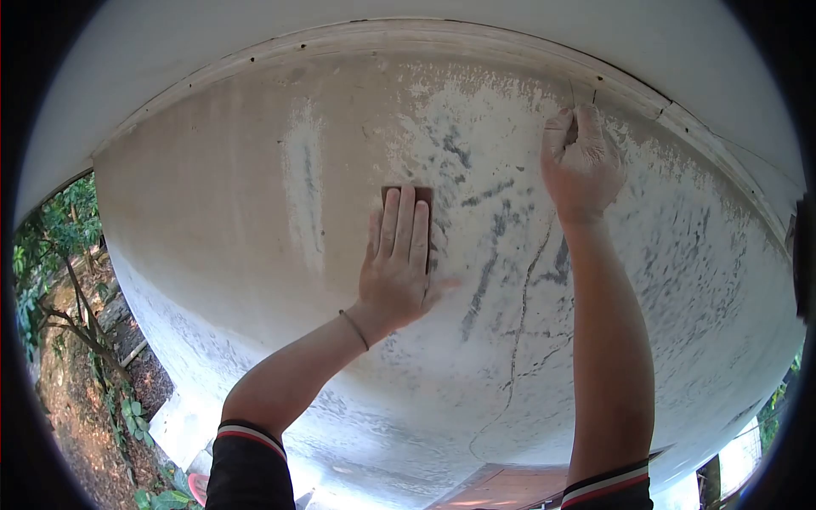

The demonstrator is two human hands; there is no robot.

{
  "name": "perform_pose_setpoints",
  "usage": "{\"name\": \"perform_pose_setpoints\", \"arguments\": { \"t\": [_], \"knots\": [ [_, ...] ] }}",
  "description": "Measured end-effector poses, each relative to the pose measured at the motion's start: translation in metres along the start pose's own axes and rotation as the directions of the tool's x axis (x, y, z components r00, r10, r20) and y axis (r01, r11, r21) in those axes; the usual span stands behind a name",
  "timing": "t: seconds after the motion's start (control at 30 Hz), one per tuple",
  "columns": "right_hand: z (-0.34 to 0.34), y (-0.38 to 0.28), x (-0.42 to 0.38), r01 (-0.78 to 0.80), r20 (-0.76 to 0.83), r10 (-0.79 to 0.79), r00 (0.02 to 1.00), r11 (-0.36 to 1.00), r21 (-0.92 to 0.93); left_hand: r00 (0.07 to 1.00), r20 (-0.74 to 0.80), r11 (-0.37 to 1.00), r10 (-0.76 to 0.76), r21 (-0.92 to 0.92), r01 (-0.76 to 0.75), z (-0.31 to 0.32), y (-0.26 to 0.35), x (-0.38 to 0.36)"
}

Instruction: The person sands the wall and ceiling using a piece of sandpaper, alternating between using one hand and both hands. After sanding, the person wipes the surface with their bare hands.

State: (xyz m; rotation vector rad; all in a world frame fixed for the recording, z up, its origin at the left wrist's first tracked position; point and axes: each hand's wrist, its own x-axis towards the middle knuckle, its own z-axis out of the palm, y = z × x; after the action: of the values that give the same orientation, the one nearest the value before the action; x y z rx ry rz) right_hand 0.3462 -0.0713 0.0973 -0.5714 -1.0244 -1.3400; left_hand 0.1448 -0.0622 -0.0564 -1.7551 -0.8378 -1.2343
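My left hand (395, 263) holds a dark brown piece of sandpaper (391, 194) against a wall (221, 170), its fingers lying straight over the sheet. The thumb sticks out to the right and looks blurred. Around it the wall changes from smooth beige on the left to patchy white and grey on the right. Higher up, near the ceiling edge, my right hand (584, 166) is closed, with pale dust on its fingers. Two thin dark wires or lines (593, 96) show just above its fingertips. What lies inside those fingers is hidden.
A long crack (524, 293) runs down the wall between my arms. Overhead, a ceiling (408, 8) meets the wall along a pale trim (357, 34). At the lower left are green plants (76, 212) and a brown slope (68, 382). A reddish-brown panel (510, 486) lies at the bottom.
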Motion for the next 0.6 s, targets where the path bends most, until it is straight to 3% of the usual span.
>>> {"name": "perform_pose_setpoints", "arguments": {
  "t": [0.07,0.17,0.33,0.47,0.6],
  "knots": [
    [0.002,0.000,0.001,0.020,-0.034,-0.020,0.999,1.000,0.007,0.996,0.087,1.000,0.019,-0.027,-0.016,-0.009,0.001,-0.006],
    [0.004,0.001,0.000,0.030,-0.052,-0.030,0.998,1.000,0.010,0.995,0.089,0.999,0.037,-0.001,-0.037,-0.021,-0.012,0.040],
    [0.003,0.003,-0.001,0.006,-0.010,-0.006,1.000,1.000,0.023,0.992,-0.100,0.993,0.074,0.098,-0.064,-0.018,-0.041,0.112],
    [0.002,0.001,-0.001,0.016,-0.056,-0.015,0.998,1.000,0.021,0.988,-0.155,0.999,0.028,-0.026,-0.032,-0.012,-0.031,0.075],
    [0.002,0.000,0.000,0.010,-0.055,-0.010,0.998,1.000,0.011,0.991,-0.106,0.996,0.086,0.023,-0.084,-0.010,-0.036,0.029]
  ]
}}
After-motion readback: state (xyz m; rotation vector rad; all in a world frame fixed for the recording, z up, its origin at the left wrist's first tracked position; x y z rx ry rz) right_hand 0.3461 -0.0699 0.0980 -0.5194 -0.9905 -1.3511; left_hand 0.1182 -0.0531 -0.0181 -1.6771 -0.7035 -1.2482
